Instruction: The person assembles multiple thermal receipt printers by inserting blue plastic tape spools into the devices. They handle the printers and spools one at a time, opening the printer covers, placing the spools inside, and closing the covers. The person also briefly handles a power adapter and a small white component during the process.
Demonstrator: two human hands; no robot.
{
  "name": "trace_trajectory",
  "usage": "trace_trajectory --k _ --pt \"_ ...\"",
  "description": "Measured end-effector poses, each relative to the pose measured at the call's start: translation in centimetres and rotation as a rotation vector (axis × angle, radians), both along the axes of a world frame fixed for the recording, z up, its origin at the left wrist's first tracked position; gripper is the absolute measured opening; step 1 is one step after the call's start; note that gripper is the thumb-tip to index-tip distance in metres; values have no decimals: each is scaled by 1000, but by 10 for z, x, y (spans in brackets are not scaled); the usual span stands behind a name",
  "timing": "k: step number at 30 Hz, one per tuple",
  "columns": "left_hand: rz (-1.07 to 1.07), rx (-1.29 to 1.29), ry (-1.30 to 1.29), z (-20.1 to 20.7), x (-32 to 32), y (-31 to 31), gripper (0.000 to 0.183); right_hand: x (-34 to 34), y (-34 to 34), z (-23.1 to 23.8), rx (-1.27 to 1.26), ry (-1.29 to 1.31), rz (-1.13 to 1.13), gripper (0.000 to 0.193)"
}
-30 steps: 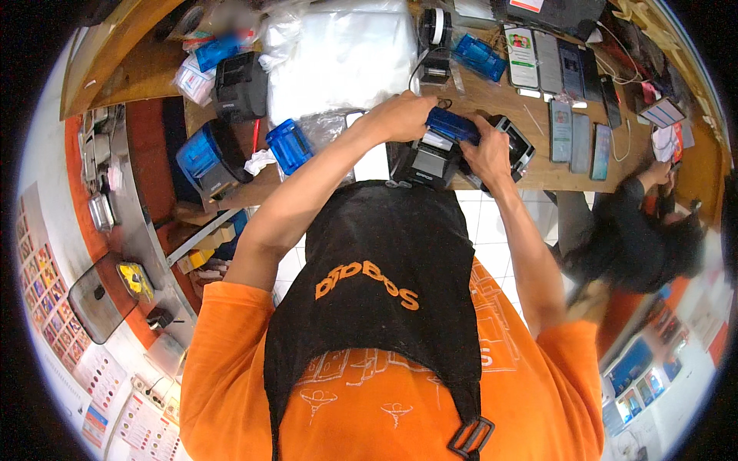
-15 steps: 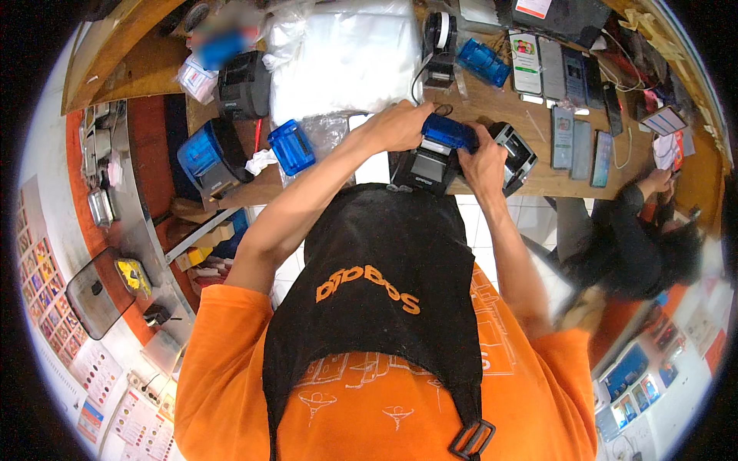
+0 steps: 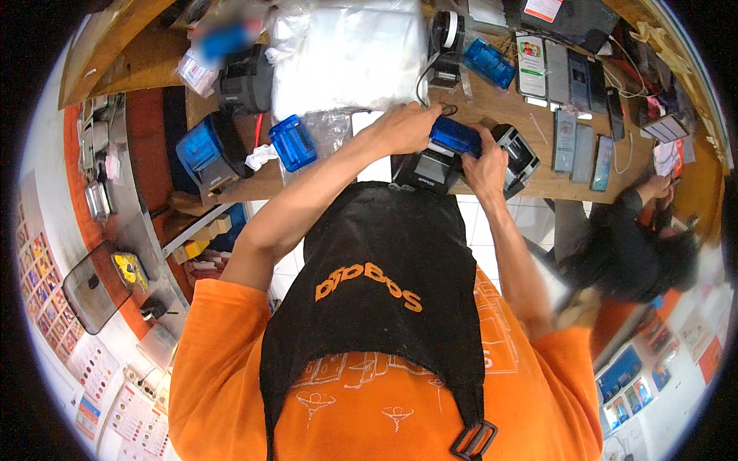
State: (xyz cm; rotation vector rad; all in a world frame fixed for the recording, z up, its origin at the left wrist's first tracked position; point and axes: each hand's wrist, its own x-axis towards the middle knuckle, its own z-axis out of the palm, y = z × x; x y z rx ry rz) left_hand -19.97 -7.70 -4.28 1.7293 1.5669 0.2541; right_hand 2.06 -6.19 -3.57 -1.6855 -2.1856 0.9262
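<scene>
At the front edge of the table stands a small black printer [image 3: 427, 170] with a translucent blue lid [image 3: 455, 136], raised at its far side. My left hand [image 3: 413, 127] is closed at the lid's far left corner, by a thin black cable; its fingertips are partly hidden. On the other side, my right hand [image 3: 487, 164] grips the lid's right end, thumb on the near side. Just right of it sits another black and grey printer [image 3: 517, 159], its top open. A loose blue lid [image 3: 293, 143] lies left of my left forearm.
Clear plastic bags [image 3: 346, 58] cover the table's back middle. Several phones [image 3: 564, 142] lie at the right. Another printer with a blue lid [image 3: 201, 154] stands at the left, and a blue lid [image 3: 489, 63] lies at the back. A person in dark clothes [image 3: 642, 238] is at the right.
Both hands stay at the blue lid, which has tilted slightly; the pale strip along its near edge shows less. The whole view has shifted a little.
</scene>
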Motion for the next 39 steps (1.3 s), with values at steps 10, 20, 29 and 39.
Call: trace_trajectory --k 10,20,29,39 --pt "-95 18 29 -6 -5 3 33 2 -2 -6 -26 -131 61 53" --pt "-165 -103 4 16 -21 20 33 21 19 -7 -55 16 267 55" --pt "-331 -173 84 -1 -29 50 38 32 34 17 -394 375 196 61" --pt "-161 -286 -46 7 -20 41 28 5 26 -5 148 -154 213 43"
